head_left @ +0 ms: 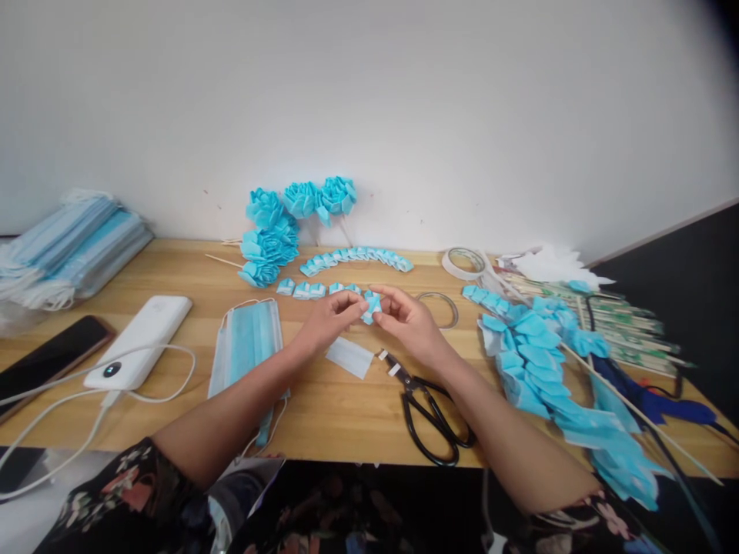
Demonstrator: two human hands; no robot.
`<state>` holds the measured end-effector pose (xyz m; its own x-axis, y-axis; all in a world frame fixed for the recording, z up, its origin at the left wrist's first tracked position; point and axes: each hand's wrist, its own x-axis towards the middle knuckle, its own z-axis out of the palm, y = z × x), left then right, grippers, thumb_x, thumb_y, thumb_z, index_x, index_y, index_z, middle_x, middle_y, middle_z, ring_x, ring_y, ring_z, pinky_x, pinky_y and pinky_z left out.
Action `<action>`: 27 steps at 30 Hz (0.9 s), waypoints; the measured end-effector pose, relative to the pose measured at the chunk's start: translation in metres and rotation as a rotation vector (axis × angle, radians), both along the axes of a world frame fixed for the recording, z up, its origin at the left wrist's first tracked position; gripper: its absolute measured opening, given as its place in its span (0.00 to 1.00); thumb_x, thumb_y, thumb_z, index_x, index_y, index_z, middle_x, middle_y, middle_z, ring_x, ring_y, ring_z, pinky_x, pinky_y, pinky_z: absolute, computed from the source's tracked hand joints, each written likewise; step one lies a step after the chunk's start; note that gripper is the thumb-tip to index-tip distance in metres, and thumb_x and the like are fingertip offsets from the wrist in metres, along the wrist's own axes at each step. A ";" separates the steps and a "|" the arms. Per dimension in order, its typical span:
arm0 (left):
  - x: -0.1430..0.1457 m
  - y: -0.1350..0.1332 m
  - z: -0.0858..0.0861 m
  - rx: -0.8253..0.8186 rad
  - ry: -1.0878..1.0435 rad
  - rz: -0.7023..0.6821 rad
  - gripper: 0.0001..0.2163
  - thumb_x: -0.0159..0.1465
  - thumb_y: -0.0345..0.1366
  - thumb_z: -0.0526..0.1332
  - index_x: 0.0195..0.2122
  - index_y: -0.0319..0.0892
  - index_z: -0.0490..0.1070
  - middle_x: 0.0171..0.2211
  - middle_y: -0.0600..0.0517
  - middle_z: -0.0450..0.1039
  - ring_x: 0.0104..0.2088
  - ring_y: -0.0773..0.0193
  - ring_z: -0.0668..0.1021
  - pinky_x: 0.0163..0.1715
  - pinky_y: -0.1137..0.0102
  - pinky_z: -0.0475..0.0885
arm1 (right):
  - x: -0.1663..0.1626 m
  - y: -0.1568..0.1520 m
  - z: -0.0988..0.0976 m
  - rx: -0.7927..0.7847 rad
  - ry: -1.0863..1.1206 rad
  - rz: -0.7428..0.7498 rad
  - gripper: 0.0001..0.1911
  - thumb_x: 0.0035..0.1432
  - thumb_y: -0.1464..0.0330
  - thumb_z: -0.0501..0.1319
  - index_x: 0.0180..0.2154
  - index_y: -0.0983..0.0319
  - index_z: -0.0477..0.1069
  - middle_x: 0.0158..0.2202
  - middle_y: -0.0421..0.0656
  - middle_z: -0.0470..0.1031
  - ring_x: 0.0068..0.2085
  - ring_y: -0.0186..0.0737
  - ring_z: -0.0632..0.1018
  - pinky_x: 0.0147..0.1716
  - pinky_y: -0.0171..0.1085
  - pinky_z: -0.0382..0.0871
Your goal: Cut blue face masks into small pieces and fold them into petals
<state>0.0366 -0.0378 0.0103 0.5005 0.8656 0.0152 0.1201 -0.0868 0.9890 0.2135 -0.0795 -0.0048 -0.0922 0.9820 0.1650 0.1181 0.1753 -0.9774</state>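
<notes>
Between my fingertips is a small folded piece of blue mask fabric (371,308). My left hand (333,317) pinches its left edge, and my right hand (409,319) grips it from the right. Just behind the hands lies a short row of folded blue pieces (309,290), with a longer curved row (358,258) farther back. Below my hands a pale fabric rectangle (350,358) rests on the table. Black-handled scissors (430,415) lie beside my right forearm, with white bits stuck to the blades. A blue face mask (247,338) sits left of my left hand.
Blue fabric flowers (269,238) on sticks stand and lie near the wall. Stacked masks (75,242), a white power bank (142,342) and a phone (51,365) occupy the left. Tape rolls (462,263), blue petal strips (531,362) and a blue-handled tool (675,408) are rightward.
</notes>
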 end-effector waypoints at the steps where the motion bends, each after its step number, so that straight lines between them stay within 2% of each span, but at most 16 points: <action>1: 0.000 0.000 -0.001 -0.001 -0.015 -0.002 0.16 0.57 0.50 0.62 0.29 0.40 0.69 0.24 0.56 0.64 0.25 0.69 0.66 0.27 0.72 0.61 | 0.000 0.000 -0.001 0.006 -0.023 0.005 0.23 0.56 0.67 0.62 0.54 0.59 0.69 0.30 0.37 0.70 0.31 0.33 0.71 0.32 0.34 0.65; 7: 0.000 0.002 -0.006 -0.012 -0.065 0.015 0.14 0.55 0.46 0.63 0.26 0.39 0.68 0.23 0.56 0.63 0.24 0.70 0.64 0.26 0.73 0.59 | 0.000 -0.002 0.000 0.021 -0.089 0.009 0.23 0.56 0.67 0.62 0.54 0.58 0.69 0.30 0.37 0.71 0.31 0.33 0.72 0.31 0.34 0.65; 14: 0.001 0.000 -0.005 -0.044 -0.068 0.001 0.16 0.55 0.49 0.64 0.26 0.40 0.67 0.21 0.57 0.62 0.23 0.71 0.63 0.25 0.73 0.57 | 0.000 -0.002 0.002 -0.029 -0.016 -0.018 0.20 0.59 0.61 0.61 0.53 0.58 0.72 0.33 0.39 0.72 0.34 0.36 0.73 0.35 0.36 0.68; 21: 0.000 0.000 -0.003 -0.017 -0.016 -0.011 0.21 0.61 0.54 0.56 0.25 0.40 0.67 0.22 0.54 0.65 0.24 0.69 0.68 0.26 0.72 0.64 | 0.003 0.001 -0.003 0.009 0.003 -0.127 0.20 0.56 0.62 0.64 0.51 0.59 0.72 0.31 0.38 0.70 0.32 0.34 0.72 0.33 0.35 0.67; 27: 0.002 -0.001 -0.005 0.027 0.030 -0.061 0.15 0.56 0.47 0.63 0.31 0.39 0.71 0.24 0.56 0.66 0.25 0.71 0.66 0.26 0.74 0.60 | 0.005 0.001 0.000 0.023 0.004 -0.192 0.18 0.56 0.62 0.64 0.48 0.59 0.74 0.29 0.37 0.69 0.30 0.33 0.72 0.32 0.34 0.66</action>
<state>0.0385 -0.0390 0.0054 0.5531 0.8328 0.0222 0.1433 -0.1214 0.9822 0.2182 -0.0785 -0.0044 0.0976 0.9774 0.1877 0.1481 0.1723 -0.9739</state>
